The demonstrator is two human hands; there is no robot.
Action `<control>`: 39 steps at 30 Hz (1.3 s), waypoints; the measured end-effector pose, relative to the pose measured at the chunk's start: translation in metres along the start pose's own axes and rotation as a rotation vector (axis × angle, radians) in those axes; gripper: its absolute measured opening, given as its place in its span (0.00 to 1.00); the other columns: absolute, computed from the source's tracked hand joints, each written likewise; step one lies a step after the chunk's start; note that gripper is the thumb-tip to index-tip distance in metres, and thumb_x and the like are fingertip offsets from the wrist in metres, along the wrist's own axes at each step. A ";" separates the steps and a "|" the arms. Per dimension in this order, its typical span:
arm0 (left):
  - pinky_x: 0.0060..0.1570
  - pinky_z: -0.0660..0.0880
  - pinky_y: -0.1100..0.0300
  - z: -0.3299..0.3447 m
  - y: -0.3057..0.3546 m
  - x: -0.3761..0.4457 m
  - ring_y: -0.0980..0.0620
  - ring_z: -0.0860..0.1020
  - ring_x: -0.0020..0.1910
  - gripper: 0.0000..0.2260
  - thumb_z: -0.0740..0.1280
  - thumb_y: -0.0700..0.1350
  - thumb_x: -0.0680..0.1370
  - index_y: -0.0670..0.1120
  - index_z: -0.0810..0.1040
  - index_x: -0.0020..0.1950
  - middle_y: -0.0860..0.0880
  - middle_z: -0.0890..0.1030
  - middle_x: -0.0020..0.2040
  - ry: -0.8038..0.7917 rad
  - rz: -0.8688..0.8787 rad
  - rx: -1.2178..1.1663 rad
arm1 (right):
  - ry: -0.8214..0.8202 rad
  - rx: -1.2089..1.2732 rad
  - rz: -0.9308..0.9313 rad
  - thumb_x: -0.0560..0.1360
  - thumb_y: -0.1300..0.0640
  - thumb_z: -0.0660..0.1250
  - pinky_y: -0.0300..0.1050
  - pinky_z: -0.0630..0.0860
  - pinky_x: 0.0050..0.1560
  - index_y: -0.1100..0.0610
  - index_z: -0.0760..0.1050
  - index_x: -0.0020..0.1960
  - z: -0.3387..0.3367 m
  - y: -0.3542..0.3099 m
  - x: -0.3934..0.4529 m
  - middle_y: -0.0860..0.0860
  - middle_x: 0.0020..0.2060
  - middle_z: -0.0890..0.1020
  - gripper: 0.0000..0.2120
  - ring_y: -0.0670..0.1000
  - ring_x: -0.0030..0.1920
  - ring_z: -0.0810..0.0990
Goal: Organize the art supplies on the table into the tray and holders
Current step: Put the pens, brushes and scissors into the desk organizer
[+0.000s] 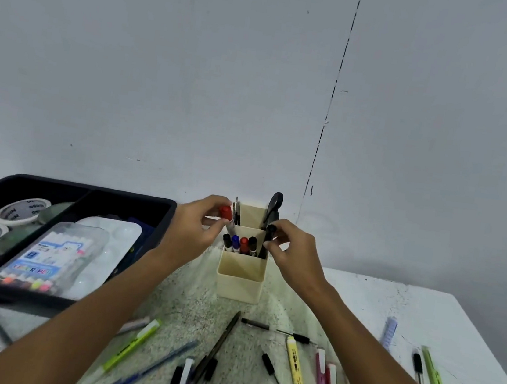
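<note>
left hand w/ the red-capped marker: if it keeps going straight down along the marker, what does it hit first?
Probably the middle compartment of the cream plastic pen holder, among the capped markers standing there. The left hand aims its red-capped marker there; depth unclear.

Craft desk: pens (297,374) strewn on a table (422,311) by a bare wall (165,69).

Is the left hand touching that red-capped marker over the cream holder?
Touching. The head view shows the left hand pinching the red-capped marker at its cap.
</note>
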State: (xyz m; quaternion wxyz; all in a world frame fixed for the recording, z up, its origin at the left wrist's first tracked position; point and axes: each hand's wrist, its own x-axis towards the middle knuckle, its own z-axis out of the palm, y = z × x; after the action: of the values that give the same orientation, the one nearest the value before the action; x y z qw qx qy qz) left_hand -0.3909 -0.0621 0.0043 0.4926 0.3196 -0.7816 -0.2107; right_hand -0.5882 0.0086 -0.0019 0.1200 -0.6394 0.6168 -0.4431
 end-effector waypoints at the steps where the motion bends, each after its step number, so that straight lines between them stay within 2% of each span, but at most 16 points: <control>1: 0.48 0.78 0.68 0.002 -0.003 0.000 0.64 0.81 0.46 0.13 0.70 0.32 0.74 0.48 0.78 0.52 0.59 0.82 0.43 -0.013 -0.009 0.000 | -0.005 0.001 0.012 0.73 0.63 0.70 0.41 0.76 0.44 0.57 0.78 0.53 0.002 0.002 0.000 0.48 0.41 0.81 0.09 0.48 0.44 0.79; 4: 0.46 0.77 0.71 0.008 -0.015 0.004 0.66 0.81 0.43 0.12 0.71 0.31 0.73 0.43 0.81 0.53 0.57 0.82 0.42 -0.039 -0.053 -0.006 | -0.016 0.009 0.043 0.74 0.61 0.69 0.40 0.76 0.46 0.57 0.79 0.54 0.008 0.007 -0.001 0.49 0.42 0.82 0.08 0.48 0.45 0.80; 7: 0.47 0.75 0.74 0.012 -0.028 0.007 0.70 0.79 0.43 0.13 0.72 0.31 0.72 0.39 0.82 0.56 0.51 0.83 0.45 -0.066 -0.084 0.036 | -0.019 0.013 0.061 0.74 0.60 0.69 0.41 0.77 0.47 0.58 0.80 0.54 0.012 0.012 -0.001 0.49 0.42 0.81 0.09 0.49 0.45 0.79; 10: 0.49 0.74 0.74 0.013 -0.038 0.010 0.70 0.79 0.43 0.13 0.71 0.32 0.73 0.39 0.82 0.57 0.50 0.83 0.47 -0.115 -0.099 0.068 | -0.026 0.011 0.085 0.74 0.61 0.70 0.40 0.76 0.46 0.58 0.80 0.54 0.016 0.015 -0.001 0.47 0.40 0.80 0.09 0.49 0.44 0.79; 13: 0.51 0.76 0.70 0.011 -0.045 0.012 0.63 0.81 0.45 0.12 0.70 0.32 0.74 0.40 0.82 0.56 0.47 0.84 0.48 -0.166 -0.102 0.102 | -0.034 0.002 0.096 0.74 0.61 0.70 0.41 0.76 0.46 0.58 0.81 0.56 0.020 0.019 -0.001 0.47 0.40 0.81 0.11 0.49 0.43 0.79; 16: 0.51 0.76 0.71 0.011 -0.050 0.014 0.65 0.81 0.45 0.11 0.69 0.32 0.74 0.40 0.82 0.56 0.46 0.84 0.49 -0.209 -0.095 0.116 | -0.057 -0.032 0.102 0.75 0.60 0.69 0.41 0.76 0.44 0.56 0.81 0.56 0.024 0.022 -0.001 0.47 0.42 0.82 0.10 0.47 0.40 0.79; 19: 0.47 0.76 0.73 0.013 -0.054 0.014 0.62 0.81 0.42 0.12 0.68 0.32 0.75 0.40 0.82 0.57 0.46 0.84 0.50 -0.253 -0.100 0.165 | -0.050 -0.057 0.123 0.75 0.58 0.69 0.41 0.76 0.44 0.54 0.80 0.59 0.028 0.025 -0.001 0.46 0.45 0.83 0.12 0.42 0.35 0.76; 22: 0.39 0.75 0.74 0.015 -0.059 0.012 0.67 0.80 0.39 0.14 0.65 0.31 0.77 0.42 0.81 0.59 0.46 0.84 0.51 -0.303 -0.142 0.184 | -0.045 -0.072 0.130 0.75 0.56 0.69 0.42 0.77 0.44 0.54 0.80 0.60 0.029 0.027 0.000 0.46 0.47 0.83 0.14 0.41 0.32 0.74; 26: 0.47 0.77 0.68 0.012 -0.061 0.010 0.62 0.81 0.46 0.16 0.63 0.32 0.77 0.45 0.81 0.61 0.48 0.83 0.54 -0.325 -0.185 0.176 | -0.044 -0.079 0.130 0.75 0.56 0.70 0.41 0.76 0.44 0.53 0.79 0.62 0.026 0.027 -0.003 0.45 0.49 0.83 0.15 0.42 0.34 0.76; 30: 0.52 0.78 0.59 0.003 -0.048 0.002 0.57 0.80 0.48 0.16 0.63 0.35 0.78 0.45 0.78 0.64 0.49 0.82 0.53 -0.285 -0.201 0.195 | 0.050 -0.087 0.057 0.74 0.59 0.70 0.40 0.75 0.42 0.54 0.79 0.59 0.019 0.021 -0.012 0.47 0.47 0.80 0.14 0.44 0.35 0.76; 33: 0.50 0.79 0.58 -0.009 -0.034 -0.011 0.55 0.80 0.48 0.15 0.65 0.37 0.77 0.44 0.77 0.64 0.48 0.82 0.53 -0.261 -0.188 0.202 | 0.112 -0.036 -0.036 0.73 0.62 0.69 0.42 0.75 0.38 0.56 0.80 0.52 0.017 0.014 -0.021 0.47 0.42 0.79 0.09 0.45 0.33 0.75; 36: 0.44 0.80 0.60 -0.024 -0.019 -0.036 0.57 0.80 0.46 0.14 0.68 0.39 0.76 0.43 0.79 0.62 0.50 0.82 0.50 -0.275 -0.129 0.194 | 0.064 -0.019 -0.164 0.72 0.65 0.69 0.41 0.74 0.36 0.58 0.80 0.49 0.027 0.004 -0.033 0.49 0.40 0.78 0.08 0.44 0.34 0.73; 39: 0.42 0.79 0.63 -0.038 -0.004 -0.072 0.58 0.81 0.44 0.13 0.69 0.41 0.75 0.43 0.80 0.59 0.52 0.82 0.47 -0.304 -0.100 0.201 | -0.016 0.008 -0.263 0.70 0.65 0.70 0.36 0.71 0.34 0.59 0.80 0.49 0.048 -0.007 -0.045 0.49 0.37 0.78 0.08 0.41 0.31 0.72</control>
State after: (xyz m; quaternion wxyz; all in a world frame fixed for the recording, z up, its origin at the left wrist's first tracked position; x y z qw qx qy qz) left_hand -0.3325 -0.0150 -0.0280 0.3233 0.3701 -0.8473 -0.2016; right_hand -0.5422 0.0309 -0.0437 0.0683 -0.7177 0.5249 -0.4525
